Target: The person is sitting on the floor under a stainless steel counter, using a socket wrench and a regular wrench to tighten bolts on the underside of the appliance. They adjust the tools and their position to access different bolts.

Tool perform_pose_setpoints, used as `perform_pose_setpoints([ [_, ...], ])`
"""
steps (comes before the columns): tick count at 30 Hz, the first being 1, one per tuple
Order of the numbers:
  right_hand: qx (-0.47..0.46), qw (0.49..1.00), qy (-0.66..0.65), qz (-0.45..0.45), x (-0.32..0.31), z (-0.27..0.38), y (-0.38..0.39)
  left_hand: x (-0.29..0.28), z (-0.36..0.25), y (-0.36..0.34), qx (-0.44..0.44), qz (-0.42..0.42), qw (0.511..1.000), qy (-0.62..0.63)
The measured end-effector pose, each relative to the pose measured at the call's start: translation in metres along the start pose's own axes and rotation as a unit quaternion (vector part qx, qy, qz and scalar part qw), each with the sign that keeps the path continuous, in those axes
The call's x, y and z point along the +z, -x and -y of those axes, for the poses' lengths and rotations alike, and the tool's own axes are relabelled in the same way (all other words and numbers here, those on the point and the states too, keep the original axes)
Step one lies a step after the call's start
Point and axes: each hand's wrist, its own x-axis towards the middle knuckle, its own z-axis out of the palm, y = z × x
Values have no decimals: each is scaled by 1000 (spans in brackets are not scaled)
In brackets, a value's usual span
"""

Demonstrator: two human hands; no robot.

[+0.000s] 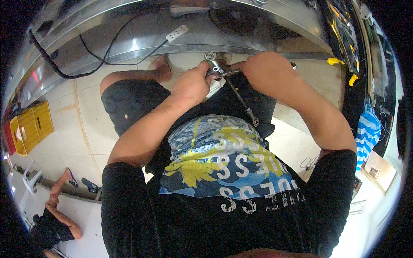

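My left hand (193, 84) is closed around a steel rod-end fitting (210, 57), with its round eye pointing up beyond my fingers. A thin dark rod (235, 95) runs from the fitting down over my lap to a second eyelet end (254, 120). My right hand (269, 71) is closed on a metal tool (232, 70), apparently a wrench, lying across the fitting at the nut. Much of the tool is hidden by my fingers.
Ahead is a metal structure (142, 17) with cables and a white power strip (177, 33). A yellow crate (32, 129) is left; another person's leg (56, 193) shows lower left. Tools with yellow handles (335, 61) and a striped cloth (368, 133) are right.
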Motion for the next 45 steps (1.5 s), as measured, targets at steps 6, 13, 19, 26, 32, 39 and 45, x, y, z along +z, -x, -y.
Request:
perform_pose_setpoints([
  [6,-5,999,-10,38,4,-15,-2,0,2,0,12,-5,1000,4],
  [13,9,1000,6,2,5,-13,9,5,1,-3,-1,-1,1000,-3],
  [19,-12,998,59,28,-6,-9,6,4,-1,-2,6,-3,1000,-3],
  [26,-19,1000,2,8,-2,-14,1,4,0,-1,7,-9,1000,-14],
  [32,-10,999,-9,50,-7,-19,-4,-1,-3,2,6,-8,1000,-25],
  [39,-34,997,-19,67,13,-31,-9,10,3,5,5,-23,999,-26],
  [45,-47,994,-67,72,32,-42,-11,8,-2,4,16,10,997,-80],
])
